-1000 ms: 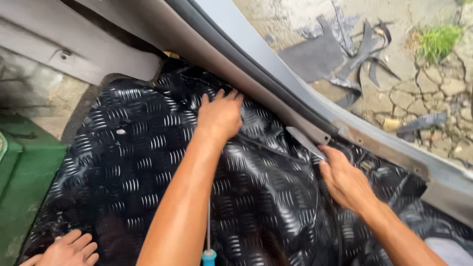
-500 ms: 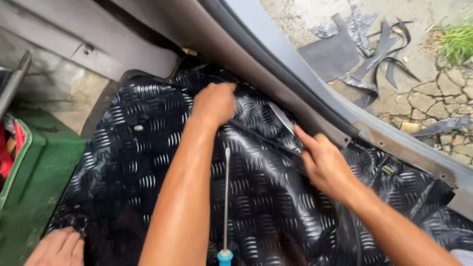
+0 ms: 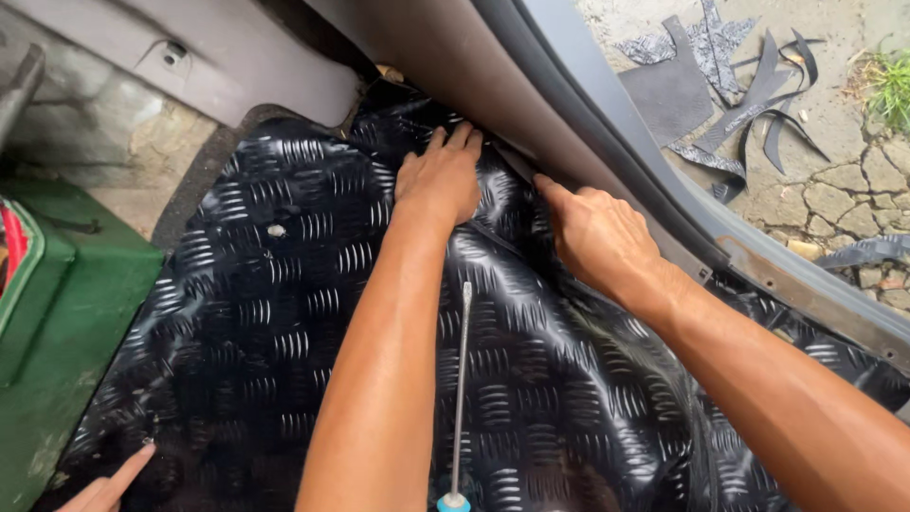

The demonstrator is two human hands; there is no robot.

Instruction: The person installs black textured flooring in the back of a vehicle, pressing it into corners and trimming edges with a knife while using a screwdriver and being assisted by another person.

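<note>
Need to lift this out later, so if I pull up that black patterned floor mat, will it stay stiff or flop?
Probably floppy: the black mat creases beside the left hand. Its glossy surface may be slippery. It is large, so likely awkward.

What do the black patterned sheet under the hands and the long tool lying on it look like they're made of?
The black tread-patterned floor sheet looks like glossy vinyl or rubber: it wrinkles softly and throws wet-looking highlights off its raised bars. The long thin screwdriver has a dull grey shaft, probably steel, and a blue handle end, likely plastic, cut off by the frame edge.
</note>
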